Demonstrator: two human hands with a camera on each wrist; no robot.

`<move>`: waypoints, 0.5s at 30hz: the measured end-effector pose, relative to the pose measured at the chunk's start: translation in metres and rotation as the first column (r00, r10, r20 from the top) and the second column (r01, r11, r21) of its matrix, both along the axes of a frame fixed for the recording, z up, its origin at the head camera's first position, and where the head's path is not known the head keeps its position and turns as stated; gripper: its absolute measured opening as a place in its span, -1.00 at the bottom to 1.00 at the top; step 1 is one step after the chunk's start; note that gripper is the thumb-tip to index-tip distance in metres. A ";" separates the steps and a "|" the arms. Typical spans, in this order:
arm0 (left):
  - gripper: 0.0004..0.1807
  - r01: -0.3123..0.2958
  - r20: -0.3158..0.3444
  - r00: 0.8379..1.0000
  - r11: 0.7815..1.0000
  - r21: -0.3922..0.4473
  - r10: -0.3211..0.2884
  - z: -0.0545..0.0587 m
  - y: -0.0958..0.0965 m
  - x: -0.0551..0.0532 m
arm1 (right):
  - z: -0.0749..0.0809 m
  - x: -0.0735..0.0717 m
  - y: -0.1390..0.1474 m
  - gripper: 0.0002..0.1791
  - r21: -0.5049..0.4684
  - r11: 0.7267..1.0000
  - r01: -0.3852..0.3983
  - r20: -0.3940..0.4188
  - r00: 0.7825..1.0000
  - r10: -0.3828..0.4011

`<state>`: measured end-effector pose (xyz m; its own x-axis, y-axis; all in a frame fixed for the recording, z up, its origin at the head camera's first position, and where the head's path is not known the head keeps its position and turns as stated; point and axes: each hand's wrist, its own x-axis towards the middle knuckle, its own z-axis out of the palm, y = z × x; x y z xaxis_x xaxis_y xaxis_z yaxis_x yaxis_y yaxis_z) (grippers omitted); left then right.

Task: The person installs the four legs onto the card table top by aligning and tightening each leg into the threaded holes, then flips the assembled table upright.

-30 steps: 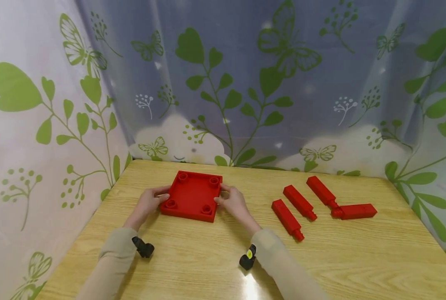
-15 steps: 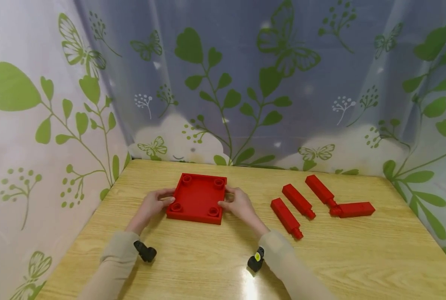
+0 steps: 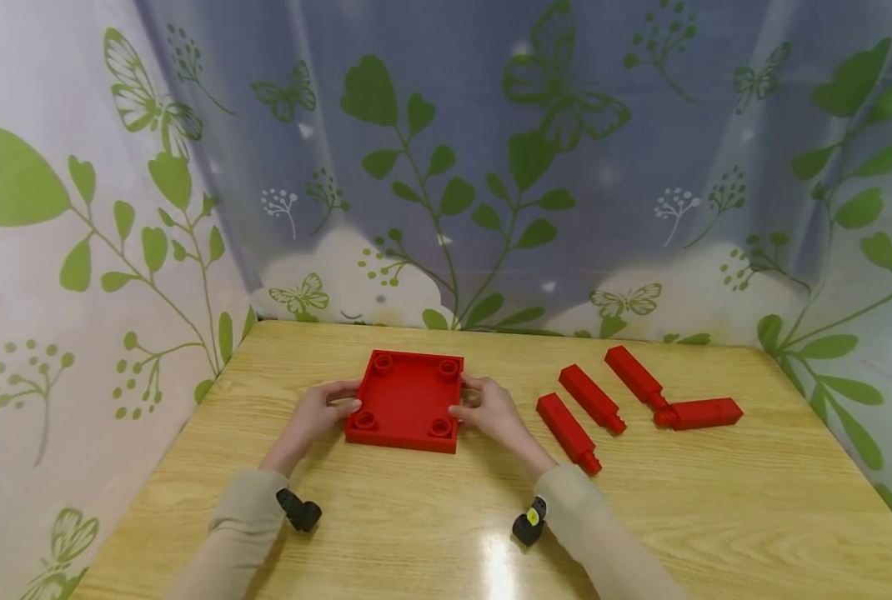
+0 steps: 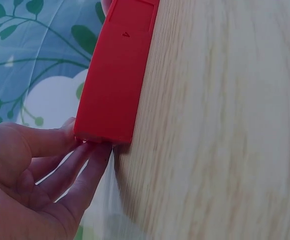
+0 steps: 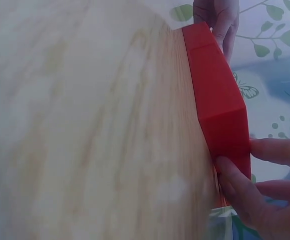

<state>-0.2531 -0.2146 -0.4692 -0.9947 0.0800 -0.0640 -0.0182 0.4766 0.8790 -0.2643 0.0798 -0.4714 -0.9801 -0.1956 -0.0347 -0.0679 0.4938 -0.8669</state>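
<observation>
A square red plastic panel (image 3: 410, 392) with a raised rim and a round socket in each corner lies socket side up, low over or on the table; I cannot tell whether it touches the wood. My left hand (image 3: 317, 418) pinches its left edge, with the thumb on top of the rim. On the opposite edge my right hand (image 3: 495, 412) grips it the same way. A small mark and a shallow recess show on the panel's side wall (image 4: 116, 70) in the left wrist view. The fingers' undersides are partly hidden by the panel.
Several red square legs with narrow ribbed ends lie to the right: a near leg (image 3: 566, 429), a middle leg (image 3: 590, 396), a far leg (image 3: 633, 375) and a sideways leg (image 3: 704, 413) meeting its tip. A patterned curtain (image 3: 446, 167) hangs behind the wooden table (image 3: 431, 517).
Both hands have moved the panel to the right and slightly toward the front, keeping their hold. The legs stay in place; the head view has shifted a little.
</observation>
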 end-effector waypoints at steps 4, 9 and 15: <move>-0.55 0.011 0.002 1.000 1.000 -0.002 -0.011 0.001 0.003 0.002 | 0.001 0.001 0.003 -0.23 -0.009 1.000 -0.003 0.009 1.000 0.003; -0.56 0.019 -0.014 1.000 1.000 -0.013 -0.019 0.001 0.006 0.003 | 0.003 0.003 0.006 -0.23 -0.016 1.000 -0.003 0.019 1.000 0.004; -0.57 0.025 -0.030 0.999 1.000 -0.009 -0.025 0.001 0.011 0.004 | 0.004 0.006 0.011 -0.24 -0.016 1.000 -0.014 0.016 1.000 0.015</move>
